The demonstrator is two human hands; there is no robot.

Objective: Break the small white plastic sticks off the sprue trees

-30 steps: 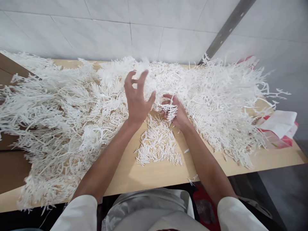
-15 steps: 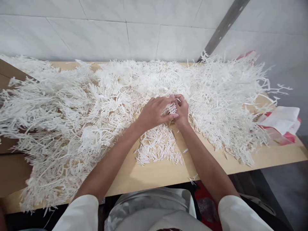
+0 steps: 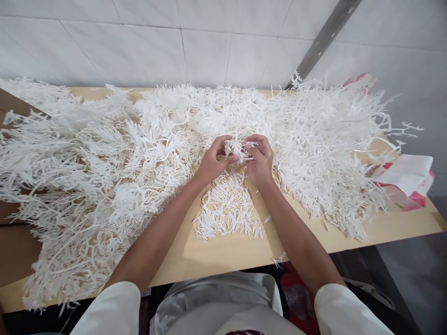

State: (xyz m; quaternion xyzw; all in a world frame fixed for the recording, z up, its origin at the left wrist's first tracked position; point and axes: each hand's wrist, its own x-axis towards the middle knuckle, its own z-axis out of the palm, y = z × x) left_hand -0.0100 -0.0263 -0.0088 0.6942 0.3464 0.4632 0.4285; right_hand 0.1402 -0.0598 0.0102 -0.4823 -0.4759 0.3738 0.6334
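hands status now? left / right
Left hand: closed, pinching the white plastic cluster.
Right hand: closed, gripping the same cluster from its other side.

The branched pieces (image 3: 87, 177) heaped over the table looked like thin white plastic, matt and slightly stiff. The small loose sticks (image 3: 226, 209) seemed the same white plastic. The tabletop (image 3: 223, 253) was smooth, pale wood-look laminate with a dull sheen. The wall tiles (image 3: 206, 51) were glossy white ceramic, and the strip (image 3: 324, 35) crossing them looked like grey metal.
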